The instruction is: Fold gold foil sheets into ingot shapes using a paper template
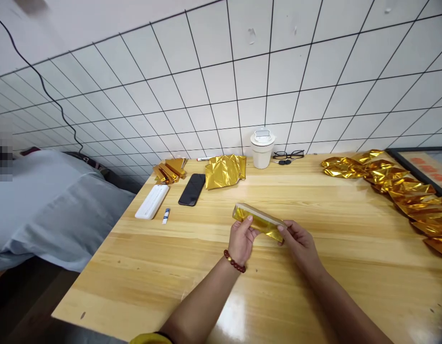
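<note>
A long, narrow block wrapped in shiny gold foil [258, 220] is held just above the middle of the wooden table [314, 286]. Its near-left end is gripped by the closed fingers of the left hand [242, 239], its right end pinched by the right hand [300, 242]. A bead bracelet [234, 262] is worn on the left wrist. Farther back, crumpled gold foil sheets [225, 171], small gold bars [168, 171], a black phone [192, 189], a white case [152, 201], a white cup [262, 148] and glasses [288, 155] are seen. More foil [396, 184] is heaped at the right. The pale, glossy planks are backed by white tiled wall [221, 86]. No writing can be read.
</note>
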A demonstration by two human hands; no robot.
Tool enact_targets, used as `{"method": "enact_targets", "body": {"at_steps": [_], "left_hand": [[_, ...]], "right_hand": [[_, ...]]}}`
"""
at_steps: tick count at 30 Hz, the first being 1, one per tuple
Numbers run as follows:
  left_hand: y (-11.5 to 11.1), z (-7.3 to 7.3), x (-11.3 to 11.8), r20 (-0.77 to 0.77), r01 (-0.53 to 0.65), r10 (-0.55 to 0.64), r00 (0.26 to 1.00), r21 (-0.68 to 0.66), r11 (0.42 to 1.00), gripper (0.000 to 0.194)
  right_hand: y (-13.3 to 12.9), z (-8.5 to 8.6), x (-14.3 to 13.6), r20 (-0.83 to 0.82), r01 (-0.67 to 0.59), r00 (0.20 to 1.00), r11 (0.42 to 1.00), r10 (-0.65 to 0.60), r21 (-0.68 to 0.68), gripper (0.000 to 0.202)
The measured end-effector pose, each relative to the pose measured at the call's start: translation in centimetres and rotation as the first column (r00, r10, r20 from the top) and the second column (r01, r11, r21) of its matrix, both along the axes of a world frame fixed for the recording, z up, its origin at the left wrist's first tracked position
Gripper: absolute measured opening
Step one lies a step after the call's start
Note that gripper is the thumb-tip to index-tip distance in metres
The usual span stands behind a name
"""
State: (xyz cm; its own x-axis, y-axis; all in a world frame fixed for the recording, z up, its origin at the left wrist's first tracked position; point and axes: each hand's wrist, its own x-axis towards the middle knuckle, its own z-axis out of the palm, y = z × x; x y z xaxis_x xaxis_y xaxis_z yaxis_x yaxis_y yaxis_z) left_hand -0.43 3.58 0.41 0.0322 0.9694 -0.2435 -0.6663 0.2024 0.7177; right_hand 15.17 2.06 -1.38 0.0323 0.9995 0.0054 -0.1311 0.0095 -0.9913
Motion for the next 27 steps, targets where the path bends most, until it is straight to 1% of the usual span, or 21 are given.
{"method": "enact_targets", "body": {"at_steps": [4, 6, 8, 10, 12, 14, 16, 18, 23, 27], "left_hand": [[-0.5, -0.3, 0.2, -0.183, 0.131, -0.125, 0.975, 0.022, 0.991, 0.036], [-0.6, -0.4, 0.3, -0.225, 0.133, -0.128, 0.966, 0.01, 0.991, 0.034], [-0.5, -0.4, 0.3, -0.198, 0.094, -0.094, 0.976, -0.012, 0.996, 0.033], [-0.4, -0.4, 0.3, -0.155, 0.072, -0.076, 0.985, -0.033, 0.997, 0.034], [-0.3, -0.3, 0.2, -0.141, 0.074, -0.079, 0.987, -0.04, 0.996, 0.033], [-0.4, -0.4, 0.2, -0.152, 0.095, -0.1, 0.983, -0.036, 0.995, 0.031], [-0.4, -0.5, 0.2, -0.171, 0.12, -0.123, 0.978, -0.027, 0.992, 0.03], [-0.5, -0.6, 0.2, -0.19, 0.138, -0.139, 0.972, -0.021, 0.99, 0.029], [-0.5, -0.5, 0.2, -0.254, 0.177, -0.173, 0.952, -0.008, 0.984, 0.03], [-0.6, -0.6, 0.1, -0.295, 0.213, -0.203, 0.934, 0.003, 0.977, 0.033]], "right_hand": [[0.0, -0.1, -0.1, 0.006, 0.016, 1.0, 1.0, -0.015, -0.012, 0.029], [-0.2, 0.0, 0.2, 0.011, 0.021, 1.0, 0.999, -0.021, 0.03, 0.025], [-0.4, 0.2, 0.6, 0.049, 0.035, 0.998, 0.99, -0.042, 0.134, 0.025], [-0.6, 0.3, 1.1, 0.142, 0.028, 0.987, 0.957, -0.071, 0.29, 0.031], [-0.6, 0.4, 1.4, 0.272, -0.044, 0.959, 0.907, -0.079, 0.419, 0.033], [-0.6, 0.5, 1.4, 0.38, -0.125, 0.922, 0.871, -0.075, 0.475, 0.031], [-0.6, 0.6, 1.3, 0.438, -0.171, 0.896, 0.86, -0.067, 0.482, 0.028], [-0.5, 0.6, 1.2, 0.454, -0.183, 0.889, 0.863, -0.059, 0.471, 0.022], [-0.4, 0.4, 1.2, 0.429, -0.156, 0.903, 0.899, -0.038, 0.409, 0.01], [-0.5, 0.1, 1.0, 0.4, -0.157, 0.916, 0.925, 0.006, 0.346, 0.009]]}}
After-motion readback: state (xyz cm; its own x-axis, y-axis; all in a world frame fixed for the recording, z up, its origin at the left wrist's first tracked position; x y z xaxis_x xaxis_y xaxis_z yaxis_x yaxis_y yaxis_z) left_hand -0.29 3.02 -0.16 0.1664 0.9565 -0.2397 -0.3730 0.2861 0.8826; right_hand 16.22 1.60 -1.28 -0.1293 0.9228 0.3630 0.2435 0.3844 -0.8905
